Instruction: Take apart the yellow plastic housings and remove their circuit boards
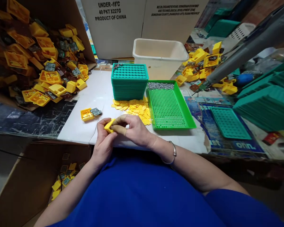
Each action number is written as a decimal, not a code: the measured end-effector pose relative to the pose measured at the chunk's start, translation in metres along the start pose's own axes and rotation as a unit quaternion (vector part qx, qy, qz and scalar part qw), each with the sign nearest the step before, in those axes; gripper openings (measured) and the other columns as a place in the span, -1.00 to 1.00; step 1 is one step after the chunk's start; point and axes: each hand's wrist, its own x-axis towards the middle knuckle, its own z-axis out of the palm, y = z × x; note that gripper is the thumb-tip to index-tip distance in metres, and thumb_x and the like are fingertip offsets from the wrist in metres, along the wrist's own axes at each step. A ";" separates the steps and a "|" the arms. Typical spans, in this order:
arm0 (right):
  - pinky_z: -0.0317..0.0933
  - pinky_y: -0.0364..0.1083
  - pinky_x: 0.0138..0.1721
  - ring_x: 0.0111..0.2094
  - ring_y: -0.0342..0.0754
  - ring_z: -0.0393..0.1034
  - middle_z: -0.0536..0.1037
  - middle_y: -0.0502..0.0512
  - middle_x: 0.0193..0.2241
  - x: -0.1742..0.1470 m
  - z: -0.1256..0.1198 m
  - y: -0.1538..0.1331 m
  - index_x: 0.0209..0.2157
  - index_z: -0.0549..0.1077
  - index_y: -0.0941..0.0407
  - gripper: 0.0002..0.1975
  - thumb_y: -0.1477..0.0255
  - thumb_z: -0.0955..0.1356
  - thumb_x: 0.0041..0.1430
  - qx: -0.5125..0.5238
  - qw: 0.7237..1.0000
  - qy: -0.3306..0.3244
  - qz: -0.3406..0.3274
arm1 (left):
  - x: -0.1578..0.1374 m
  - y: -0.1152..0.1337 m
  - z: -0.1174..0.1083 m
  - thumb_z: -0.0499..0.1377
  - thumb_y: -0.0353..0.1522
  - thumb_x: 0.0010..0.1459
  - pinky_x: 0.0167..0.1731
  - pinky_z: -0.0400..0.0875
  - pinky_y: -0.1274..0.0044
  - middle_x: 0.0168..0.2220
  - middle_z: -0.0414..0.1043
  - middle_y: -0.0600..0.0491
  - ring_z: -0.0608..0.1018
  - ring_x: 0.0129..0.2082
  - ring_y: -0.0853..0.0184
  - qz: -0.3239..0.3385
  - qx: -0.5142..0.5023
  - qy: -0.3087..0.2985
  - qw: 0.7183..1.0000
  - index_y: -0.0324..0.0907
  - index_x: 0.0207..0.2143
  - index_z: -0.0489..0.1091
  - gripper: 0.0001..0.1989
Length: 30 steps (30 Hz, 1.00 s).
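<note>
Low over the front of the white work sheet, both my hands are at one small yellow plastic housing. My left hand grips its left side between thumb and fingers. At its right side my right hand is pinched, with covers on the fingertips; whatever lies between those fingertips is hidden. Just beyond my left hand lies an open yellow housing with a grey part beside it. Flat yellow pieces are heaped past my right hand.
A stack of teal trays stands behind the yellow heap. Right of it is a green perforated tray with small metal parts at its far end. A large carton of yellow housings is at left, a cream bin behind, and a grey arm slants in from the right.
</note>
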 end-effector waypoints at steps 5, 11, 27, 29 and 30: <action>0.24 -0.18 -0.25 -0.36 -0.21 0.41 0.58 0.00 -0.39 -0.002 0.001 0.000 -0.37 0.52 0.17 -0.96 0.52 0.39 0.14 -0.004 1.000 0.006 0.003 | -0.003 -0.001 0.000 0.19 -0.44 0.09 -0.10 0.30 0.50 -0.14 0.38 0.11 0.44 -0.14 0.32 -0.006 0.013 -0.007 1.000 -0.03 -0.01 0.20 -0.59; 0.14 -0.18 -0.39 -0.48 -0.22 0.27 0.39 -0.15 -0.53 0.003 -0.003 0.000 -0.37 0.35 0.13 -0.72 0.41 0.51 -0.04 -0.050 0.995 0.020 0.078 | -0.006 0.000 -0.008 0.25 -0.43 0.09 0.11 0.24 0.39 0.00 0.43 0.05 0.43 0.04 0.24 0.044 0.111 -0.027 0.992 -0.05 -0.03 0.31 -0.62; 0.16 -0.05 -0.35 -0.25 0.09 0.48 0.57 0.31 -0.27 -0.017 -0.019 -0.009 -0.24 0.56 0.24 -0.78 0.46 0.29 0.29 -0.478 0.853 -0.198 0.067 | 0.000 0.017 -0.020 0.29 -0.27 0.10 -0.34 0.59 0.34 -0.31 0.61 -0.03 0.66 -0.29 0.14 -0.051 0.010 -0.011 0.999 -0.16 -0.21 0.44 -0.78; 0.18 -0.04 -0.37 -0.25 0.11 0.50 0.58 0.32 -0.28 -0.017 -0.016 -0.009 -0.21 0.56 0.24 -0.75 0.57 0.24 0.28 -0.494 0.841 -0.212 0.061 | 0.002 0.017 -0.018 0.30 -0.28 0.10 -0.32 0.59 0.32 -0.32 0.61 -0.03 0.66 -0.28 0.13 -0.065 -0.001 -0.027 0.998 -0.16 -0.21 0.44 -0.78; 0.20 -0.04 -0.37 -0.26 0.11 0.51 0.58 0.31 -0.28 -0.016 -0.017 -0.008 -0.20 0.56 0.24 -0.74 0.58 0.23 0.29 -0.490 0.844 -0.212 0.058 | 0.003 0.018 -0.016 0.29 -0.29 0.10 -0.31 0.59 0.31 -0.32 0.61 -0.03 0.66 -0.28 0.13 -0.073 -0.011 -0.034 0.997 -0.16 -0.22 0.44 -0.79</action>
